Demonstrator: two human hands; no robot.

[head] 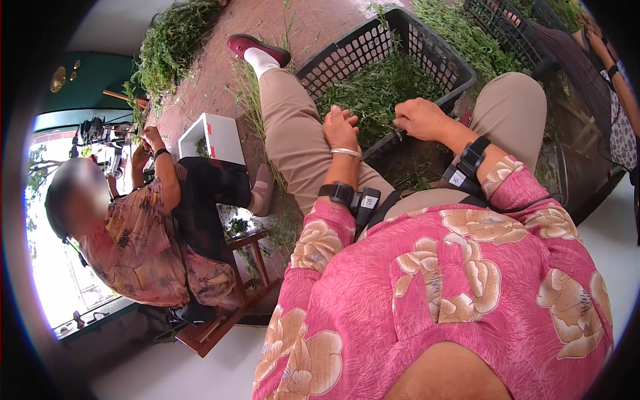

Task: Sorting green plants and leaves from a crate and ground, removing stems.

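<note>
A black plastic crate stands between my legs, holding a heap of green leafy sprigs. My left hand, with a bangle at its wrist, is over the crate's near left side, fingers curled and partly apart; whether anything thin is in it cannot be made out. Over the near right rim is my right hand, its fingers bent down toward the leaves, their tips partly hidden. One tall leafy stem leans at the crate's far side. The hands do not touch each other.
At left a seated co-worker handles a stem beside a white box. Cut plants are piled at the upper left, more greenery beyond the crate. Another dark crate and another person's arm are at right. A wooden stool stands lower left.
</note>
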